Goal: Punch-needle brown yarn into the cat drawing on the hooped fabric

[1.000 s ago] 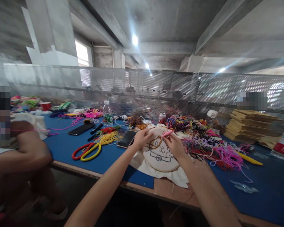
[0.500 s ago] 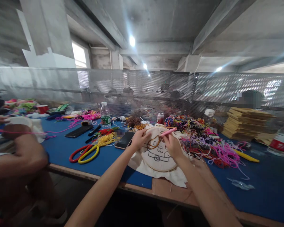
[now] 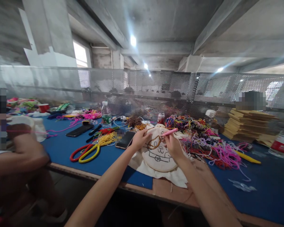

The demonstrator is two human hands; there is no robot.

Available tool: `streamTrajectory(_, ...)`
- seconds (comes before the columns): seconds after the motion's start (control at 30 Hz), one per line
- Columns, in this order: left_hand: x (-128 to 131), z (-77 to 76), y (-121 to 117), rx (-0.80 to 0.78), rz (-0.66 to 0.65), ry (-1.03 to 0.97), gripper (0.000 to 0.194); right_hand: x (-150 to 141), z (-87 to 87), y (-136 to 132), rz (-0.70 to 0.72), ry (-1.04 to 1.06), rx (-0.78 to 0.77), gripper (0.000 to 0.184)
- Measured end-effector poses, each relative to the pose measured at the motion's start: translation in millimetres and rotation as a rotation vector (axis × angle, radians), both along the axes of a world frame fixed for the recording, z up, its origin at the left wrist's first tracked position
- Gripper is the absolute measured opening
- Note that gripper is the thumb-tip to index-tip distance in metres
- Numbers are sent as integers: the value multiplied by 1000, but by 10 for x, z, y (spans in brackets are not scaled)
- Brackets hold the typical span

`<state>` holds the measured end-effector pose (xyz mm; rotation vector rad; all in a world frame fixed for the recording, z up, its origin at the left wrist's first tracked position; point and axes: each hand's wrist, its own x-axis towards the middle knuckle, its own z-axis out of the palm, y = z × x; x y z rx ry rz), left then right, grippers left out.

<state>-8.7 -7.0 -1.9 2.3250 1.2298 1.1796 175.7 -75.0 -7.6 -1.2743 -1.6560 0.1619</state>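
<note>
A round embroidery hoop (image 3: 165, 169) holds white cloth with a cartoon figure drawn in dark lines. Brown yarn (image 3: 153, 145) outlines part of the figure's upper left. My left hand (image 3: 141, 139) is closed on the hoop's upper left edge, its fingers over the cloth. In my right hand (image 3: 172, 144) is a pink punch needle (image 3: 169, 132), held slanted over the upper part of the cloth. Its tip is hidden by my fingers. Loose cloth hangs below the hoop toward the table's front edge.
Left of the hoop lie a phone (image 3: 126, 140) and red-and-yellow-handled scissors (image 3: 90, 154). Tangled yarn (image 3: 217, 151) spreads to the right, beside a yellow tool (image 3: 249, 158) and stacked brown envelopes (image 3: 241, 124). A bottle (image 3: 106, 114) stands behind. Another person's arm (image 3: 30, 148) is at left.
The view has shifted slightly. Both hands, the hoop and the punch needle keep nearly the same places relative to each other. The person at left shows a little more.
</note>
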Motion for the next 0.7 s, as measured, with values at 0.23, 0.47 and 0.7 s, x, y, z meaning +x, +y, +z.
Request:
streamTrajectory(0.23,-1,-14,11,6,16,9,34,-1,7,-7,11,15,-18,26)
streamTrajectory(0.47,0,9,-10,6,20,15,34,-6,19,-19,33,-25,20,23)
streamTrajectory(0.7,6,20,-5,-10,10,17,35,18,-26,11,-33,-172,116,24)
